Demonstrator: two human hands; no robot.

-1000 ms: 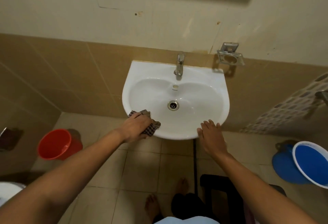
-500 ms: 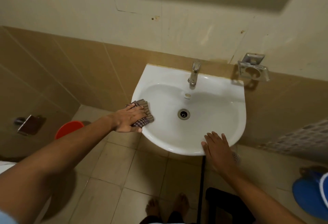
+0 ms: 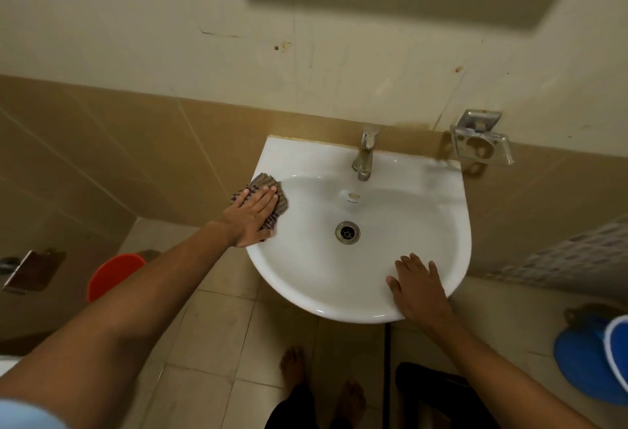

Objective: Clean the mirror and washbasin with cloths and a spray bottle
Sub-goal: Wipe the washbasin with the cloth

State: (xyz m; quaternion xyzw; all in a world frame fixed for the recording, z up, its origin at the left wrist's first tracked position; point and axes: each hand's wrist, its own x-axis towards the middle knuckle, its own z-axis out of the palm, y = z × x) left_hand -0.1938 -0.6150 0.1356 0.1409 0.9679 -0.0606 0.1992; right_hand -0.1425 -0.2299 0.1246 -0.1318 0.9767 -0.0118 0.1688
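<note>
nearest, bare feet (image 3: 292, 365) on the tiled floor (image 3: 217, 333), directly under the basin's front edge. any water or spray wiped over the lip would land there; a wet tile under bare feet is the first slip risk.

right hand (image 3: 419, 289) lies flat, fingers spread and straight, on the front right rim of the washbasin (image 3: 373, 248), holding nothing. looks like a brace. if much weight goes onto it, the load falls on the overhanging front of a wall-hung basin, and a damp glazed rim could let the palm slide off.

left hand (image 3: 253, 212) presses a checked cloth (image 3: 268, 187) flat against the left rim, fingers extended over it, not curled. the cloth overhangs the outer edge slightly; with only flat pressure holding it, a stroke running outward could push it off the rim to the floor near the red bucket (image 3: 114, 275).

farther in, the drain (image 3: 347, 232) sits open in the bowl, well apart from the cloth. the tap (image 3: 364, 156) stands at the back; a sweep along the rear ledge could knock it on.

neither spray bottle nor mirror is in view. a blue basin (image 3: 598, 357) sits on the floor at far right.
</note>
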